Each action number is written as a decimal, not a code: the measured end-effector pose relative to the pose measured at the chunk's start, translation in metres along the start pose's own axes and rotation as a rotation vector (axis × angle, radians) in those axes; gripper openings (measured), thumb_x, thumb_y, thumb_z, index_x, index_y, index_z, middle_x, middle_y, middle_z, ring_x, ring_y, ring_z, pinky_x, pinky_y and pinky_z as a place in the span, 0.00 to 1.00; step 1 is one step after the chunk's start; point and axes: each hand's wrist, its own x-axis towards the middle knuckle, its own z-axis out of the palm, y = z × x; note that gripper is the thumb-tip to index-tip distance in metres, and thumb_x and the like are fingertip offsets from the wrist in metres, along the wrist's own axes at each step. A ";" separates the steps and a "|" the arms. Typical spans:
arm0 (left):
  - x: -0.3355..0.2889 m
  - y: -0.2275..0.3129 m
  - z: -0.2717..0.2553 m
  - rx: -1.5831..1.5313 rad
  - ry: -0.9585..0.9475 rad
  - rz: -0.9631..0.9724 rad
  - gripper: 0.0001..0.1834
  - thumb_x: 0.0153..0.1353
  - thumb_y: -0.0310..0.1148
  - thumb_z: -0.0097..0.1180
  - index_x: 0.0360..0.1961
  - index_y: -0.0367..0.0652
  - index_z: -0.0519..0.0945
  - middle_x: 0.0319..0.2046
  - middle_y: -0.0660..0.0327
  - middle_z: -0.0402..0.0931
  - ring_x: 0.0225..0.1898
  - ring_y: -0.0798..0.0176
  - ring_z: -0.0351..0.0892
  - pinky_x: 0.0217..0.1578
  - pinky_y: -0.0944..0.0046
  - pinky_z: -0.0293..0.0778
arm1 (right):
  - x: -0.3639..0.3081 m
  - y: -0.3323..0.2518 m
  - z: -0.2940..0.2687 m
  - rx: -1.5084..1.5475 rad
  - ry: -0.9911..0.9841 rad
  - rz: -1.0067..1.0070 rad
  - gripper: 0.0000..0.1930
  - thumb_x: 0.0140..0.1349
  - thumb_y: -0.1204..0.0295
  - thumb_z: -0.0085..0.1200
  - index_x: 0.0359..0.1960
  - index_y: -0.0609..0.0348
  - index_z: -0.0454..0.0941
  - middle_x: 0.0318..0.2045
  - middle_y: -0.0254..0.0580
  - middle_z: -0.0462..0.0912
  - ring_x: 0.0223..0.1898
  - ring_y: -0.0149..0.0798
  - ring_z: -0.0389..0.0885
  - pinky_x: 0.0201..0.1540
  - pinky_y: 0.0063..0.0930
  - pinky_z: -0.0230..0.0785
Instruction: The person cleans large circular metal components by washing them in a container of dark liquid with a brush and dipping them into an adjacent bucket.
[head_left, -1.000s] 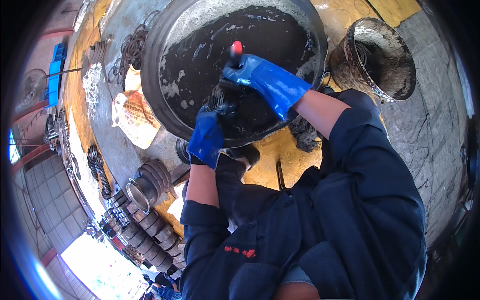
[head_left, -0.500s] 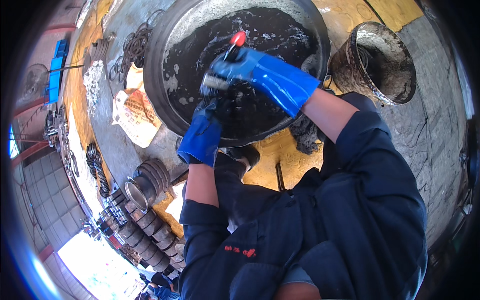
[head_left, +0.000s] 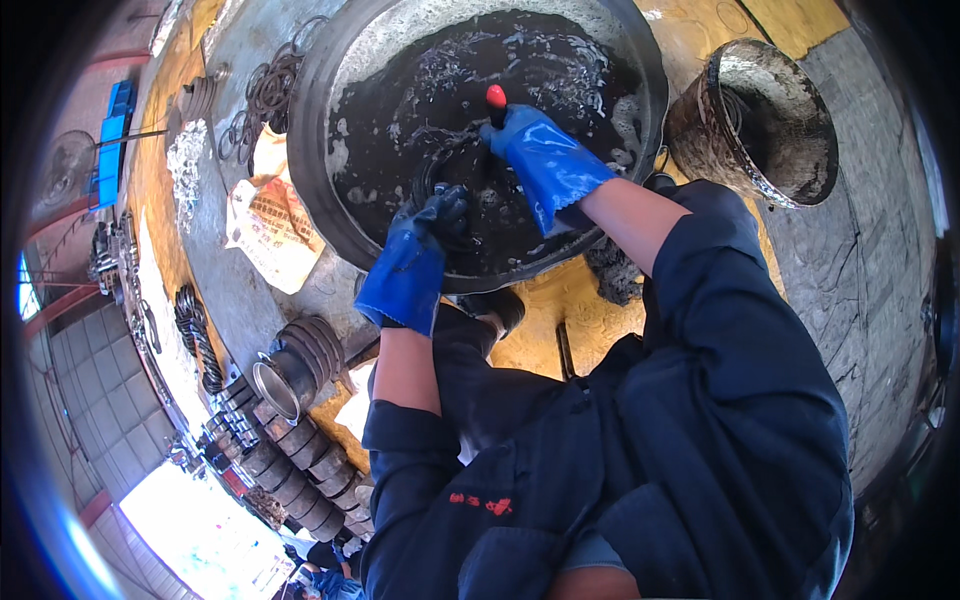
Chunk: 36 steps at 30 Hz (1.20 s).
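Both hands wear long blue rubber gloves over a wide round basin (head_left: pixel 312 150) of black, foamy liquid. My right hand (head_left: pixel 517 130) is closed around a brush (head_left: pixel 496 96) whose red handle end points up. Its bristles are hidden below the glove. Near the basin's close side, my left hand (head_left: pixel 430 215) has its fingers curled on a dark curved part (head_left: pixel 432 168). Most of that part lies under the liquid, so its full shape cannot be made out.
A crusted metal bucket (head_left: pixel 700 130) leans right of the basin. On the left lie a printed sack (head_left: pixel 272 225), dark coiled rings (head_left: pixel 270 95), a metal-rimmed cylindrical part (head_left: pixel 280 385) and stacked round blocks (head_left: pixel 300 455). A dark clump (head_left: pixel 615 270) sits below the basin's right edge.
My right hand has moved right with the brush, and the bristles have gone out of sight. My left hand has shifted slightly, still on the dark part. The foam has swirled.
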 end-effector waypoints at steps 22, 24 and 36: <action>-0.020 0.014 0.007 0.741 0.005 0.298 0.14 0.67 0.28 0.51 0.52 0.35 0.77 0.45 0.53 0.81 0.49 0.58 0.79 0.52 0.61 0.74 | -0.083 -0.008 -0.019 -0.015 -0.536 -0.847 0.17 0.58 0.58 0.59 0.48 0.41 0.82 0.45 0.43 0.83 0.49 0.49 0.80 0.52 0.40 0.73; -0.011 0.006 0.001 0.308 -0.015 0.168 0.15 0.66 0.28 0.53 0.53 0.35 0.76 0.44 0.54 0.81 0.48 0.58 0.79 0.50 0.62 0.75 | -0.084 -0.004 -0.026 -0.075 -0.584 -0.824 0.17 0.57 0.58 0.59 0.48 0.41 0.82 0.44 0.43 0.83 0.48 0.49 0.80 0.51 0.40 0.73; 0.043 0.000 -0.015 -0.200 0.221 -0.133 0.15 0.65 0.31 0.54 0.52 0.39 0.76 0.46 0.53 0.82 0.32 0.65 0.80 0.32 0.63 0.75 | -0.045 0.001 -0.037 -0.542 -0.443 -0.300 0.22 0.51 0.48 0.61 0.43 0.46 0.84 0.37 0.45 0.86 0.40 0.49 0.85 0.45 0.38 0.75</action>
